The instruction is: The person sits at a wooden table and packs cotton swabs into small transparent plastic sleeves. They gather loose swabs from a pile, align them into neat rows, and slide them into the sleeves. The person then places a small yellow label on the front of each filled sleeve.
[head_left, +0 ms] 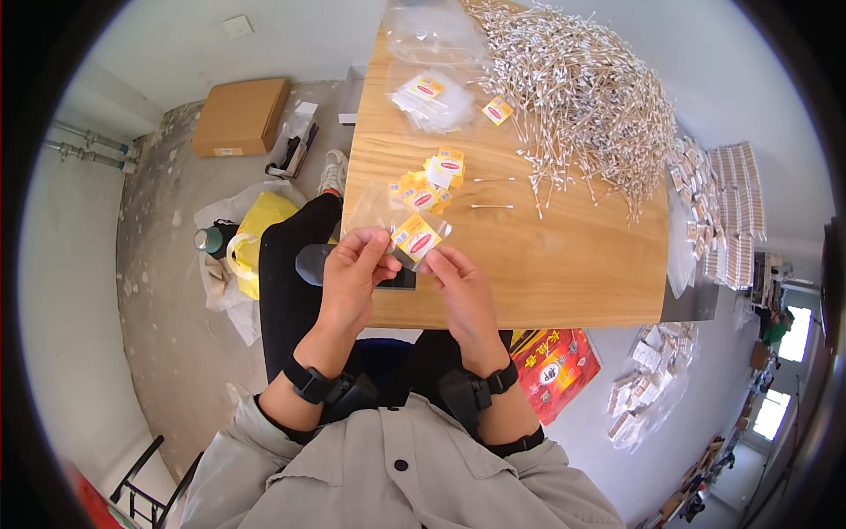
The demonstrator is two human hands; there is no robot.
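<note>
Above the near edge of the wooden table, my left hand (354, 269) pinches the left side of a small clear plastic bag (443, 227). A yellow label card with a red oval (415, 242) shows in the bag; whether it is fully inside I cannot tell. My right hand (463, 291) grips the bag's lower right corner between thumb and finger. Just beyond lies a loose pile of yellow label cards (421, 194). Two single cotton swabs (492, 206) rest to the right of those cards.
A large heap of cotton swabs (577, 97) covers the table's far right. Clear bags (436, 104) lie at the far left. Packed swab bundles (736, 207) stand beyond the right edge. A dark object (310, 263) sits by my left wrist; a cardboard box (240, 119) is on the floor.
</note>
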